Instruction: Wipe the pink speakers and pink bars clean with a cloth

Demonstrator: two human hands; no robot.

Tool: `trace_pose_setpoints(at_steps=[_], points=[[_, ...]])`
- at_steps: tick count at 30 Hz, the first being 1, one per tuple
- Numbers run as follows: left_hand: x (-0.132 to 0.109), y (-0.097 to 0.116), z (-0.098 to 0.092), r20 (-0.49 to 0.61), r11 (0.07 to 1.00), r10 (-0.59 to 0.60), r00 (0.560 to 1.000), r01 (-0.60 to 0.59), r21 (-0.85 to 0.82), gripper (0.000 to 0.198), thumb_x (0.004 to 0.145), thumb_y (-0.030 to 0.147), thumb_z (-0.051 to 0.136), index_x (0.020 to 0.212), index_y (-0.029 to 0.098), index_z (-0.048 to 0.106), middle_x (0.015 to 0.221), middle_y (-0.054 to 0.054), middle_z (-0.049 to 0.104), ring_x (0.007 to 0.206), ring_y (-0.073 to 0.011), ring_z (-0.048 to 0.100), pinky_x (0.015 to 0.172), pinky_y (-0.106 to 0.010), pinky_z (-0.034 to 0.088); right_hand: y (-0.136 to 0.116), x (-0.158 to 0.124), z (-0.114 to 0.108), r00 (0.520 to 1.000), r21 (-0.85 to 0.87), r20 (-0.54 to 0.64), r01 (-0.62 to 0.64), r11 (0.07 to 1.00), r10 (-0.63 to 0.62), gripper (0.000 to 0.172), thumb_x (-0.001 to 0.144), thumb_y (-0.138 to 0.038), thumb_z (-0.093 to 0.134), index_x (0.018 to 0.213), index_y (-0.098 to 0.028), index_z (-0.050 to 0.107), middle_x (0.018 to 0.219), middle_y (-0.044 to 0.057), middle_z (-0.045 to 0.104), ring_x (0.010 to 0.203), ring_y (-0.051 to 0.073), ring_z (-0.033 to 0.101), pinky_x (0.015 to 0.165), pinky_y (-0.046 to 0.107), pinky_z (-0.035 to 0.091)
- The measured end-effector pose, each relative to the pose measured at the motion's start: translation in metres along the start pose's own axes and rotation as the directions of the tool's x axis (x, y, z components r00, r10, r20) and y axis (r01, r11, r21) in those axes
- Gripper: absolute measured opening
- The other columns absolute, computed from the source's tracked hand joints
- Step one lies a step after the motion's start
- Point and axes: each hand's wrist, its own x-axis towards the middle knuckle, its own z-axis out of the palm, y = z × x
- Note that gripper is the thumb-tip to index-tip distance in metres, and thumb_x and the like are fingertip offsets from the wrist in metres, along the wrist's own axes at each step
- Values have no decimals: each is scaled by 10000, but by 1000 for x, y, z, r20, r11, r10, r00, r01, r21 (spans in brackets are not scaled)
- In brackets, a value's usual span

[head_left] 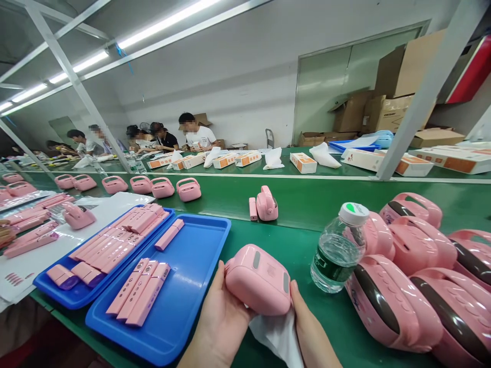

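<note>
Device (259, 280) between tray (194, 286) and bottle (337, 250)

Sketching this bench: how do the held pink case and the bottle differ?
The case rests in the left hand, the right hand at its edge; the bottle stands on the green table. The case is opaque pink; the bottle, clear. The case shows two grey pads; the bottle, a white cap.

No wording was legible. On the water bottle (337, 250), a green label (332, 267) bore pale characters, and the cap (353, 214) a green emblem. Left of the bottle, a pink device (257, 281) carried faint marks, apparently print, between two grey strips (256, 260). Beyond the bottle, white-and-orange boxes (304, 162) showed markings too small to read.
</note>
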Motion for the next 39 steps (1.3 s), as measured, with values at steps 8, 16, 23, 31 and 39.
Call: trace_pose_setpoints(at_steps=[8,16,23,31,39], points=[[-7,3,7,25,947,271,962,-272,170,257,814,227,544,1062,196,601,1104,-67,605,1003,-174,566,809,-274,471,-5,8,-10,982,243,6,-183,953,187,361,703,-376,706,958,-122,683,837,68,727,855,261,668,724,325,532],[-4,-7,-20,603,559,427,674,-721,410,190,596,364,738,574,175,739,774,-127,677,1075,-333,521,981,-398,369,-4,5,-7,987,140,63,-156,978,149,323,743,-413,649,849,-112,690,791,72,715,736,218,649,734,307,486],[-9,4,-35,753,277,247,610,-789,549,259,726,340,626,925,216,736,1099,-139,630,1158,-338,458,995,-435,344,15,9,-18,997,26,61,-51,998,50,326,796,-440,590,923,-154,679,811,30,699,802,197,619,765,275,453],[-5,5,-69,500,544,364,786,-615,571,346,664,328,653,972,175,686,1100,-94,647,1159,-344,469,969,-390,392,17,-2,-9,985,-371,92,170,913,-146,457,866,-508,445,1137,-183,618,1061,46,666,1006,240,579,843,277,441],[3,6,-67,318,576,461,828,-552,603,206,658,314,693,805,174,731,719,-23,702,731,-232,625,699,-277,491,44,-5,-15,446,-524,703,851,20,-555,559,859,-318,538,1369,-301,311,1274,8,515,1206,224,452,1041,341,321]])
